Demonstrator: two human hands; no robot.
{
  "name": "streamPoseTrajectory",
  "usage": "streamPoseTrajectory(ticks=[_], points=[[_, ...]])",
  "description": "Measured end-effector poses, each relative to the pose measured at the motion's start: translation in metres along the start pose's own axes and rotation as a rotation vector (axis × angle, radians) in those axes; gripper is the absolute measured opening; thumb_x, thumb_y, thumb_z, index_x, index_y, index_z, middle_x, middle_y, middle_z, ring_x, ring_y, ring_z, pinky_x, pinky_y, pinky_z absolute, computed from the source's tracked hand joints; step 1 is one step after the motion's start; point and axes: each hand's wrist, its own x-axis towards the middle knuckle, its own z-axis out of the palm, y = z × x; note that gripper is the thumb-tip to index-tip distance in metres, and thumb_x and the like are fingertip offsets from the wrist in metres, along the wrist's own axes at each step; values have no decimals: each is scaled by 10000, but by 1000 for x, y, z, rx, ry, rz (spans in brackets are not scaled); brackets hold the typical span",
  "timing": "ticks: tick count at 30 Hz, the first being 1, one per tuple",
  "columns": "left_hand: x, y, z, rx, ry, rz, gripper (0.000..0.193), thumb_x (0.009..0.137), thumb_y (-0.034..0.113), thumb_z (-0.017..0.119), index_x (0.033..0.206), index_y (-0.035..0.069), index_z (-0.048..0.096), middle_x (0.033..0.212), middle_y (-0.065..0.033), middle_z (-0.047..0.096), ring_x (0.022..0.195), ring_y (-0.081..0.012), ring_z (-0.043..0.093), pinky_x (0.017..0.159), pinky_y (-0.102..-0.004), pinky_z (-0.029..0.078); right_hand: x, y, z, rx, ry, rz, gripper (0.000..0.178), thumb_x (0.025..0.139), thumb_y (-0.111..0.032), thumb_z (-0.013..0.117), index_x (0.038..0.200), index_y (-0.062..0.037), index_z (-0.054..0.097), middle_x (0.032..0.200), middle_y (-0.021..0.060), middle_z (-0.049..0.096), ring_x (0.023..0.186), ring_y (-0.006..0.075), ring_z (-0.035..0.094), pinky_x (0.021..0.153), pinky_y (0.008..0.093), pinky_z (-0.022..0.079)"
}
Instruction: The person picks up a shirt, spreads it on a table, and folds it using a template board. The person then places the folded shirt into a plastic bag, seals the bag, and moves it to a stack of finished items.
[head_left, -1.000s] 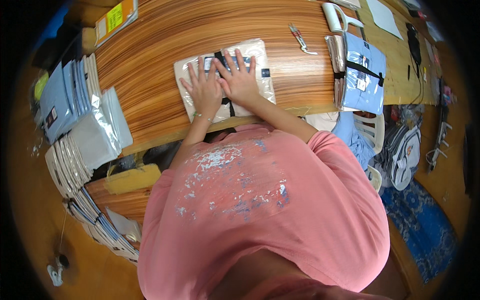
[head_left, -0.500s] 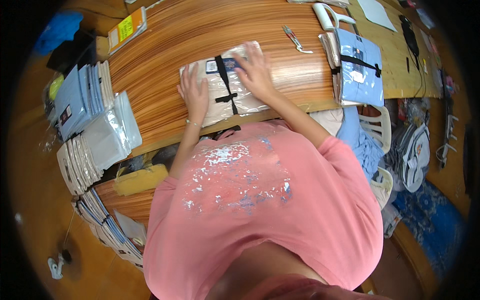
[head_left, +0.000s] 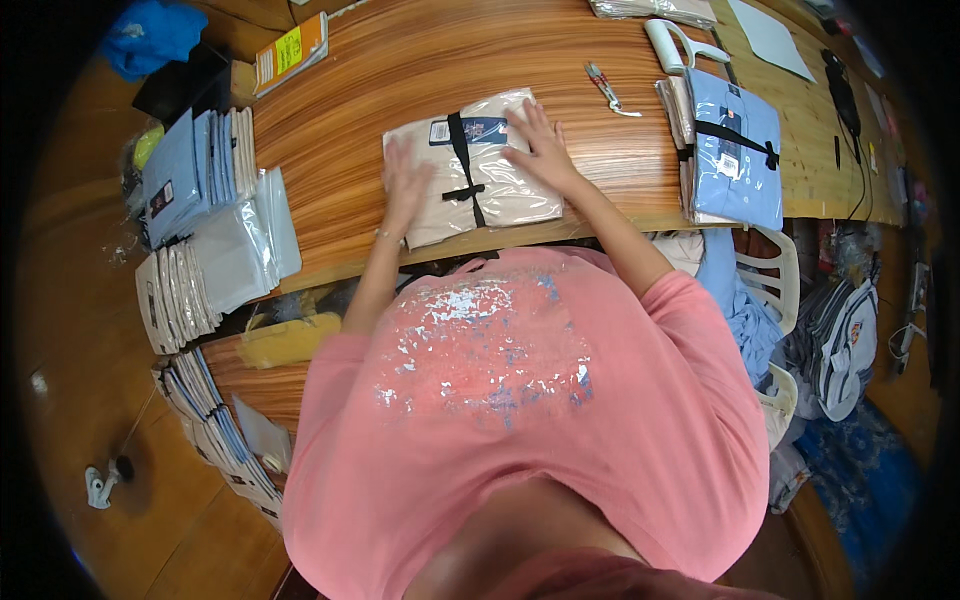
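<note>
A beige folded garment (head_left: pixel 516 182) in clear plastic lies on the wood-grain table, bound by a black ribbon tied in a bow near its front edge. At its left edge is my left hand (head_left: pixel 404 185), slightly smeared by motion, its fingers stretched out. My right hand (head_left: pixel 545 150) rests at the package's upper right, fingers spread flat and apart. Neither hand grips anything. Between them a dark blue label shows through the plastic near the top.
Blue packaged shirts (head_left: pixel 738 150) tied with black ribbon sit at right, beside a white tape dispenser (head_left: pixel 665 45) and small red-handled snips (head_left: pixel 603 85). Folded blue shirts (head_left: pixel 175 185) and clear bags (head_left: pixel 240 250) are stacked at left. An orange notebook (head_left: pixel 290 55) lies at far left.
My left hand has shifted from lying on the package's left part to its left edge. My right hand stays near the upper right. The whole view has shifted slightly.
</note>
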Motion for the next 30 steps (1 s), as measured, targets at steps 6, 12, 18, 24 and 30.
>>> streamPoseTrajectory(ticks=[6,12,18,24,30], points=[[-10,-21,-27,-698,-242,-547,613,863,315,609,1260,-100,392,1113,-173,582,1008,-244,560,871,-325,436,-25,3,-35,663,-201,574,529,758,-233,679,1160,53,488,1067,197,576,912,291,580,810,347,461],[18,132,-116,-777,-300,-247,373,905,202,549,1188,-33,488,1100,-129,596,969,-171,570,861,-293,444,-44,3,-117,1452,50,589,533,784,-89,666,1230,10,390,1092,155,561,1012,211,560,859,312,466],[55,314,-125,-1479,-226,359,1123,657,808,480,1427,49,175,1421,-178,303,1311,-311,296,1063,-473,265,-87,-2,-282,1612,649,-11,471,889,-87,546,1311,-47,341,1342,95,437,1193,203,450,1006,374,385],[62,415,47,-1715,-482,251,829,816,426,616,1413,80,158,1367,-157,359,1264,-286,352,1045,-446,297,-122,37,-297,1351,1105,83,480,912,-73,516,1334,-83,289,1328,89,405,1213,209,416,1043,388,332],[69,390,187,-1023,-101,430,796,847,27,554,1405,-50,-9,1415,-256,224,1282,-320,301,1072,-362,217,-176,104,-275,1272,607,753,350,904,-161,536,1216,-83,397,1142,67,502,1057,188,486,863,391,446]])
